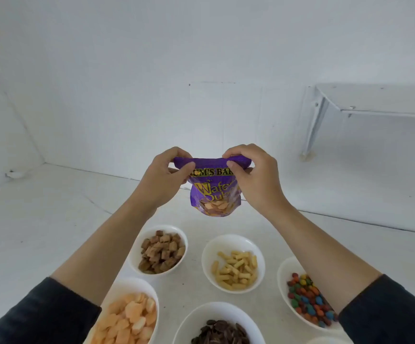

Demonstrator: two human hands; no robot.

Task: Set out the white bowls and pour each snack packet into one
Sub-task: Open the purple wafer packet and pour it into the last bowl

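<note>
Bowls stand nearest, six white ones on the white surface (52,219). Closest to its near edge, the middle bowl (196,316) holds dark chocolate pieces (221,331). To its left, the puff bowl (129,284) is heaped with pale orange puffs (129,316). To its right only the rim of a cut-off bowl (325,340) shows, its contents out of sight. On the right side the candy bowl (283,271) holds coloured coated candies (305,299), partly covered by the right forearm.

Farther in, the stick bowl (231,239) holds yellow puffed sticks (236,269). Near it on the left, not touching, the cube bowl (163,227) holds brown cubes (161,252).

Above and beyond these two, clear of the surface, both hands hold the purple packet (214,192) upright. Its long axis runs vertically, with the top edge up, the rounded bottom hanging down and the printed front facing the person. The left hand (161,180) pinches the top left corner between thumb and curled fingers (181,155). The right hand (256,177) pinches the top right in the same way. Whether the top is torn open I cannot tell.

Along the far edge of the surface rises a white wall (127,83), with a white shelf (375,100) on brackets at the right.
</note>
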